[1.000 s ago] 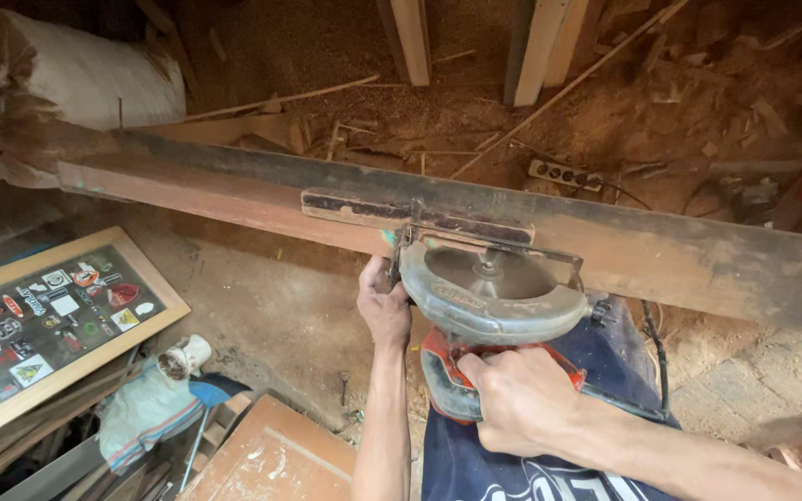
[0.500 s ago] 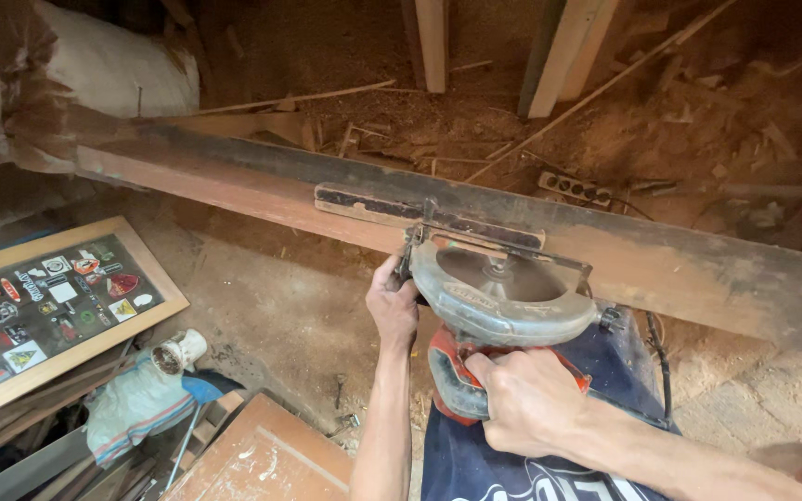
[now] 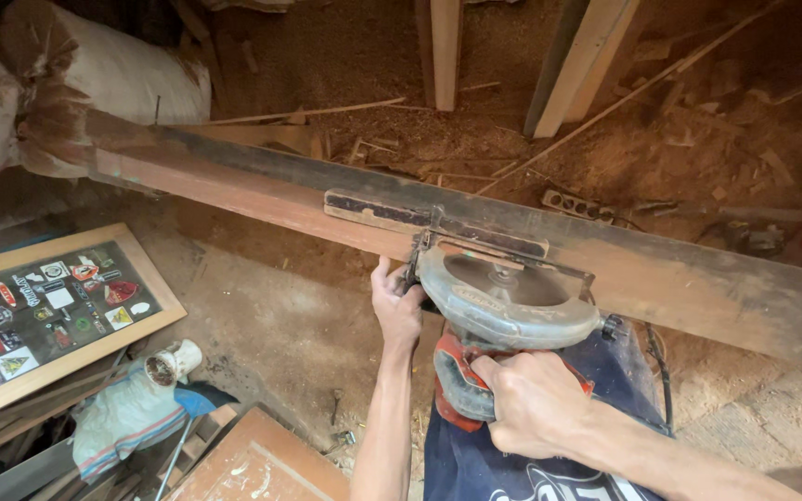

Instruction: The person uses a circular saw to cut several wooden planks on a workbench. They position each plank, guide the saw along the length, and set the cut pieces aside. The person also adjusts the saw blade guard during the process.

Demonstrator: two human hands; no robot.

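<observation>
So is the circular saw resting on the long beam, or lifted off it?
Resting on it. The circular saw sits with its base flat against the beam; the right hand grips its handle, and the left hand steadies its side.

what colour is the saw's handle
Red and grey, under the right hand, head view.

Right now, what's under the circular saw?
The circular saw rests on a long reddish wooden beam. A dark guide rail lies alongside it. The blade's cut line is hidden beneath the guard.
</observation>
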